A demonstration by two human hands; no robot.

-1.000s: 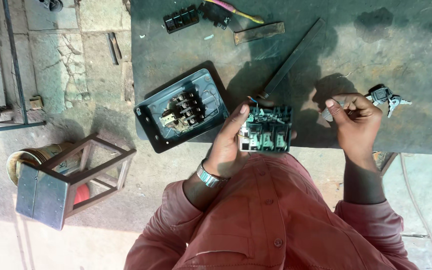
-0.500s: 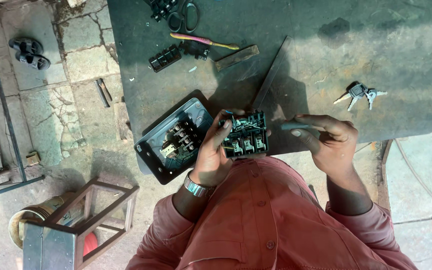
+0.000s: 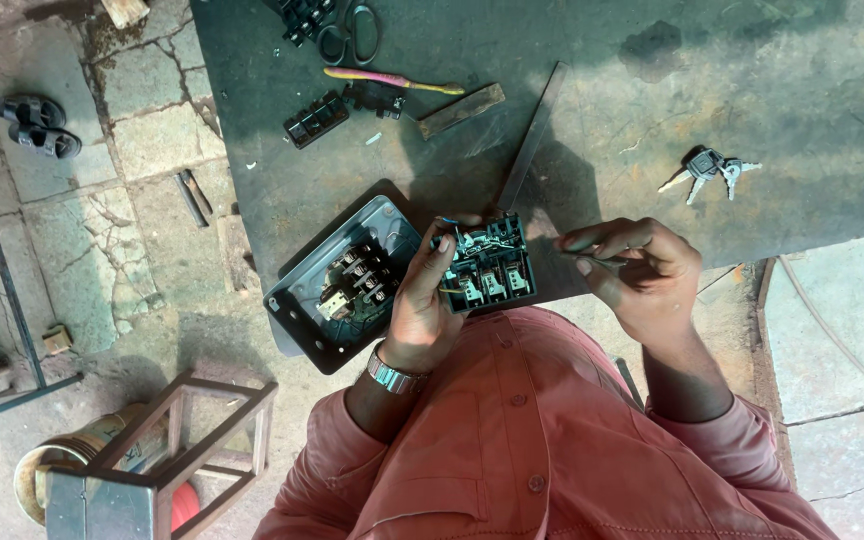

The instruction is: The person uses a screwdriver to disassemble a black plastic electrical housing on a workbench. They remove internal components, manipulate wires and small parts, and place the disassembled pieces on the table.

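- Since the earlier frames, both hands have drawn closer together over the table's near edge, and the right hand (image 3: 642,270) has left the keys (image 3: 710,170), which now lie well apart from it up the table (image 3: 652,90).
- Left hand (image 3: 422,300) is wrapped around the left side of the switch block (image 3: 490,265), thumb up by the wires at its top, holding it tilted just above the table edge.
- Right hand is closed on a thin tool (image 3: 592,257), likely a screwdriver, whose tip points toward the block's right side; whether it touches I cannot tell.
- The block looks rigid and light enough for one hand, a hard plastic body with small metal terminals and loose thin wires on top.
- Those wires and terminals seem the fragile part; I judge the safest hold is on the plain plastic sides, as the left hand has it.
- Its smooth casing could slip if pressed hard with a tool, so a firm side grip matters.
- Just left of the block lies an open metal box (image 3: 347,285) with contacts inside.
- Farther up the table are scissors (image 3: 352,40), a pink-handled tool (image 3: 382,80) and black parts (image 3: 317,118).
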